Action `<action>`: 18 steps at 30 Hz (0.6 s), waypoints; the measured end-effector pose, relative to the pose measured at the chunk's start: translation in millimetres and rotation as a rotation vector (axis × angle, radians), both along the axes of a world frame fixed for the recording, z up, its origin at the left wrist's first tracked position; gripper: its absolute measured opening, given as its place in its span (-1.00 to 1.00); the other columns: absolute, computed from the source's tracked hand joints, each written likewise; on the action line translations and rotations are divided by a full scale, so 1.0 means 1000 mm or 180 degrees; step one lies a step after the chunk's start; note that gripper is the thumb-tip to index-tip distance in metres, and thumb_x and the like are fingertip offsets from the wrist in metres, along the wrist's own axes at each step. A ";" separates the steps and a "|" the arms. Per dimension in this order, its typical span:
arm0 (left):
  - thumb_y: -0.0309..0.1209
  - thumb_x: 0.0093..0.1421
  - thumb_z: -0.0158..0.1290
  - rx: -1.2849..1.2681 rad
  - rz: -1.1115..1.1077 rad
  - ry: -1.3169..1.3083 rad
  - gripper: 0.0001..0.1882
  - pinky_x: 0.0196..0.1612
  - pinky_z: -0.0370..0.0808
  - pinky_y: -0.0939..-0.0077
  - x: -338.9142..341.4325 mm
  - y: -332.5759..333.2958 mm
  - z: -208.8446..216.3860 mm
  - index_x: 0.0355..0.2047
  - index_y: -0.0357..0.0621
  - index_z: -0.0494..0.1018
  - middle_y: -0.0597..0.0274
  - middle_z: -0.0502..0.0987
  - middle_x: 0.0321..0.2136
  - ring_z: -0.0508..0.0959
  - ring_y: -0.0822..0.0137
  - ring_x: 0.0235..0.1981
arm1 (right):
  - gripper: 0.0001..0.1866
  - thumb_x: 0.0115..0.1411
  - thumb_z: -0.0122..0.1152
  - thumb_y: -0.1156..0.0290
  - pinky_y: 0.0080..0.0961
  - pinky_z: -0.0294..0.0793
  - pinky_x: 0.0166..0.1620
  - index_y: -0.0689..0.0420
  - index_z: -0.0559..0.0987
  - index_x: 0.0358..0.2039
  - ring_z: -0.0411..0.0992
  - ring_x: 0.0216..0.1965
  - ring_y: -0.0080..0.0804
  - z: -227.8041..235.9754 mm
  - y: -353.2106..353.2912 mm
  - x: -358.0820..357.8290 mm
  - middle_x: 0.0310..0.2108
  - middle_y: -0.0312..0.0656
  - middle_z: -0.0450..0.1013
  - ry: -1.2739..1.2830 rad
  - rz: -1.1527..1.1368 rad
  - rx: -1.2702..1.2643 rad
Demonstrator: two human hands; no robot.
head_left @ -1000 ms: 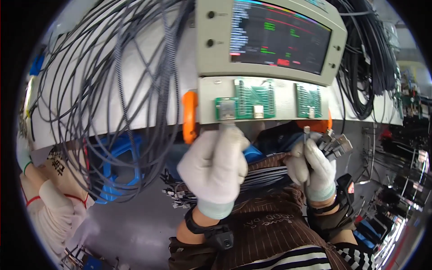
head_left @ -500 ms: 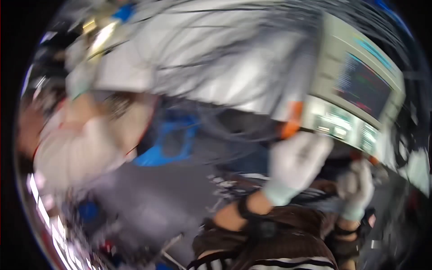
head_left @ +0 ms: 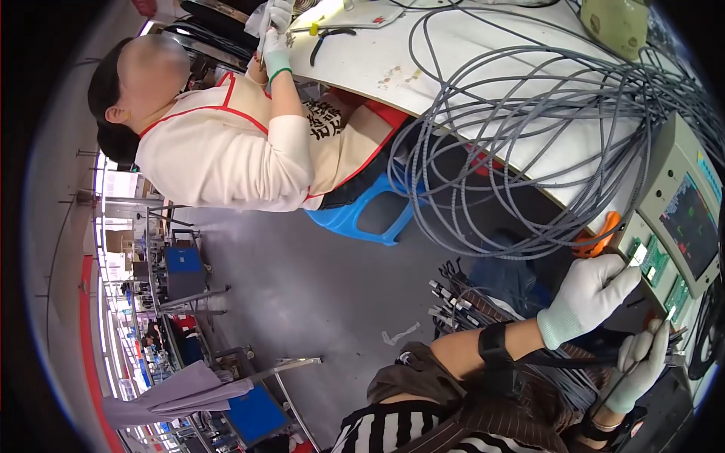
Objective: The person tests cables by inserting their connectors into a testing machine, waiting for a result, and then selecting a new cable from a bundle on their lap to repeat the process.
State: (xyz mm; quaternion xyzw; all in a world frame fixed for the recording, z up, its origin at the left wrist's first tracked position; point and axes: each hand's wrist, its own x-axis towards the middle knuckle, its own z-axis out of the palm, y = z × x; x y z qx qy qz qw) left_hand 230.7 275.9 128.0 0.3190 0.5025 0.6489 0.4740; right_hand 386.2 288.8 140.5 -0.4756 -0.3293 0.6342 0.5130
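My left hand [head_left: 593,294], in a white glove, is closed with its fingertips at the green circuit boards [head_left: 653,260] on the front of a beige tester [head_left: 683,204]. A silvery connector [head_left: 639,253] sits just past those fingertips; what the fingers pinch is hidden. Below and to the right, my gloved right hand [head_left: 640,366] is closed on a grey cable [head_left: 615,383], its fingertips close to the lower board [head_left: 677,298]. The tester's dark screen shows coloured marks. Orange-handled pliers [head_left: 600,235] lie at the table edge beside the tester.
Large loops of grey cable [head_left: 521,143] cover the white table [head_left: 370,64] and hang over its edge. More cables with connectors [head_left: 457,302] lie near my lap. A co-worker in a cream apron [head_left: 234,162] works at the left, beside a blue stool [head_left: 366,219].
The view has swung left and steadied, so the tester appears farther right and the co-worker is clearer. My left hand stays by the boards; my right hand stays near the tester.
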 end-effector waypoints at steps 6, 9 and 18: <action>-0.33 0.16 -0.01 0.0031 0.0067 0.0879 -0.75 -0.65 0.22 0.61 -0.012 -0.001 0.007 -0.55 -0.28 0.40 0.36 0.29 -0.79 0.26 0.63 -0.71 | -0.69 0.32 -0.27 0.31 -0.70 -0.18 -0.78 0.28 0.39 -0.27 -0.23 -0.83 -0.70 -0.001 0.007 -0.004 -0.80 -0.47 -0.11 0.0245 -0.0019 -0.0045; -0.31 0.14 0.00 -0.0012 0.0148 0.1744 -0.77 -0.64 0.29 0.56 -0.022 -0.006 0.017 -0.50 -0.26 0.43 0.26 0.39 -0.77 0.40 0.56 -0.72 | -0.70 0.31 -0.25 0.30 -0.71 -0.18 -0.77 0.26 0.40 -0.28 -0.22 -0.83 -0.70 -0.003 0.006 -0.005 -0.80 -0.48 -0.11 0.0240 0.0000 -0.0038; -0.14 0.07 0.04 -0.0724 0.0532 0.2536 -0.74 -0.60 0.37 0.23 -0.032 -0.013 0.026 -0.45 -0.08 0.45 0.01 0.45 -0.67 0.49 0.02 -0.62 | -0.79 0.21 -0.06 0.38 -0.72 -0.07 -0.76 0.28 0.43 -0.43 0.02 -0.83 -0.69 0.013 0.005 -0.021 -0.77 -0.42 0.13 -0.0574 0.0374 -0.0031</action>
